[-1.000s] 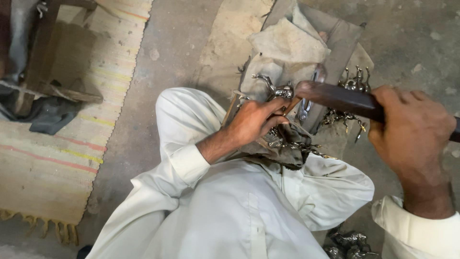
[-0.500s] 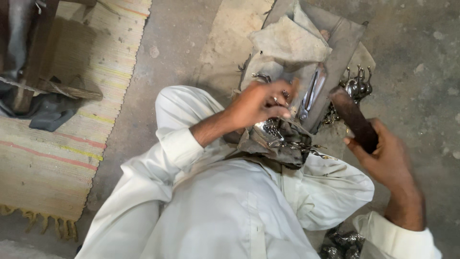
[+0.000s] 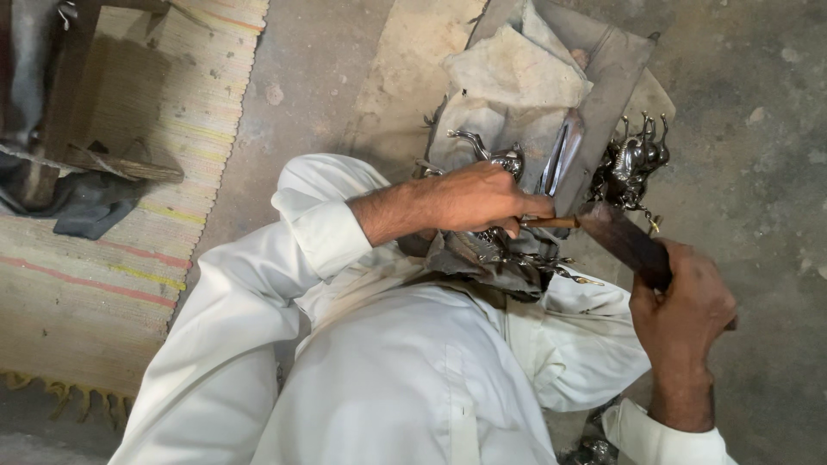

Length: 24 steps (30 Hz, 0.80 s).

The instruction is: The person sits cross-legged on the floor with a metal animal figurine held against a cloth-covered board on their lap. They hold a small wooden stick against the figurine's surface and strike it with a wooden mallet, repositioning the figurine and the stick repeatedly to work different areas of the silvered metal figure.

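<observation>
Over the person's lap, the left hand (image 3: pixel 469 200) closes its fingers around a thin brown rod (image 3: pixel 551 222), a punch or chisel by the look of it, pinching it near its tip and pressing down on a shiny metal figure (image 3: pixel 508 250). That figure lies on a grey cloth (image 3: pixel 469 258) bunched across the knees; its exact shape is hard to make out under the hand. Just to the right, the right hand (image 3: pixel 685 306) grips the end of a dark wooden mallet (image 3: pixel 624 241) in a tight fist, and the mallet's far end meets the outer end of the rod. Beyond the left hand, a flat grey slab (image 3: pixel 603 77) rests on the concrete floor (image 3: pixel 758 129), draped with a pale rag (image 3: pixel 517 73). On it lie another silvery animal-shaped casting (image 3: pixel 491 153) and a curved polished strip (image 3: pixel 560 159). At the slab's right edge stands a cluster of small dark metal figures (image 3: pixel 633 159). Well apart on the left lies a striped woven mat (image 3: pixel 112 258).
</observation>
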Tool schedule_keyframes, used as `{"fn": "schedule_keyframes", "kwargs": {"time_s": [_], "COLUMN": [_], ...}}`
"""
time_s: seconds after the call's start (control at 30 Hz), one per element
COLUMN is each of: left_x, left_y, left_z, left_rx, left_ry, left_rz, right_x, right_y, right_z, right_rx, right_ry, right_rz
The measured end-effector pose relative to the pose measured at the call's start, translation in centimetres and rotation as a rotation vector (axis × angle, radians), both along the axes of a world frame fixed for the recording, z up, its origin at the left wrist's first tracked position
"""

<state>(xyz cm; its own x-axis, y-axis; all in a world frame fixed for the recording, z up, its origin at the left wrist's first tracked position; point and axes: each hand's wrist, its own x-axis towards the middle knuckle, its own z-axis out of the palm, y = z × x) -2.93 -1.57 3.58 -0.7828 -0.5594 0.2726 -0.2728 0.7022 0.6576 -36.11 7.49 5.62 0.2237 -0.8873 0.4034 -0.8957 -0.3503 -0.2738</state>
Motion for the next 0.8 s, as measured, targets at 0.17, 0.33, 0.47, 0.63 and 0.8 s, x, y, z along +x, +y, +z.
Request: {"fn": "schedule_keyframes", "kwargs": {"time_s": [0.17,0.33,0.47,0.63,0.8], "left_x": [-0.1,-0.6,-0.6,-0.4,0.2], "left_y": [-0.3,-1.1,-1.1,-0.6,0.6], "left_z": [0.1,0.4,0.5,0.5,-0.2], "left_rx": [0.011,0.028,-0.025,0.078,0.018], "left_ry": [0.012,-0.067,-0.022,-0.116,0.01], "left_rz": [0.03,-0.009,-0.035,0.031,0.138], "right_x": [0.1,1.0,0.1,-0.4,0.4], "right_y": [-0.4,-0.4,-0.2,-0.1,-1.2], "right_z": [0.4,-0.3,0.0,0.2,1.9], "right_rx": [0.115,0.153,-0.006,0.085,0.137], "right_ry": [-0.006,-0.569,0.138,0.082,0.015], "right_rz": [-0.084,-0.122,-0.036,-0.005,-0.045]}}
